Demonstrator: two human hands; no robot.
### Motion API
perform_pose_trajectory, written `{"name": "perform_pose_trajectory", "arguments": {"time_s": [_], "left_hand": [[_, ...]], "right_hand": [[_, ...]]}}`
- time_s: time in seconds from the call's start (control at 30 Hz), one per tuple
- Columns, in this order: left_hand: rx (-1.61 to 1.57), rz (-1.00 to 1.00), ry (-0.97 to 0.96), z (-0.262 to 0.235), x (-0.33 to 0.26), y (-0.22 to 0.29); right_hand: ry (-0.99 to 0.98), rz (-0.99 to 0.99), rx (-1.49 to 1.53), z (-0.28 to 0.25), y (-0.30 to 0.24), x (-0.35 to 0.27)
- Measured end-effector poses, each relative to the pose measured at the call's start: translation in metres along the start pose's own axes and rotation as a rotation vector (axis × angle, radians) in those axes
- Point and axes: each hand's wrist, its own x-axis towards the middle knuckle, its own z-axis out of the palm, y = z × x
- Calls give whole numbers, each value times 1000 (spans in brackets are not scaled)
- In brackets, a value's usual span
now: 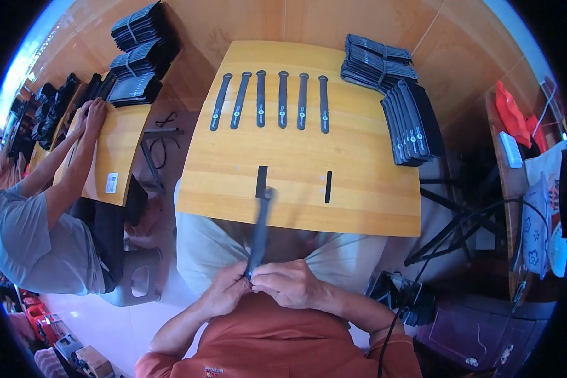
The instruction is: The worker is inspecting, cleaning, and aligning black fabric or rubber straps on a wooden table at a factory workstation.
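My left hand (225, 288) and my right hand (291, 283) meet close to my chest, both pinching the near end of a long dark strap (259, 230) that reaches up over the front edge of the wooden table (359, 208). Two short black strips lie on the table near that edge, a wider black strip (261, 181) just beyond the strap's tip and a thin black strip (328, 187) to its right. Farther back, a row of several dark straps (271, 101) lies side by side.
Bundled stacks of dark straps (409, 126) sit at the table's right and far-right corner. To the left another person's hands (91, 116) rest on a second wooden table (113, 151) with more dark bundles (135, 63). A cluttered shelf (516, 176) and black cables (472, 220) lie right.
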Motion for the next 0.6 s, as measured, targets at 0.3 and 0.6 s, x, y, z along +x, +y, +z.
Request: {"name": "perform_pose_trajectory", "arguments": {"time_s": [0.3, 0.6], "left_hand": [[-214, -55, -80, 6, -8, -9], [76, 205, -21, 16, -12, 8]], "right_hand": [[51, 68, 215, -1, -2, 4], [-10, 301, 258, -8, -9, 4]]}}
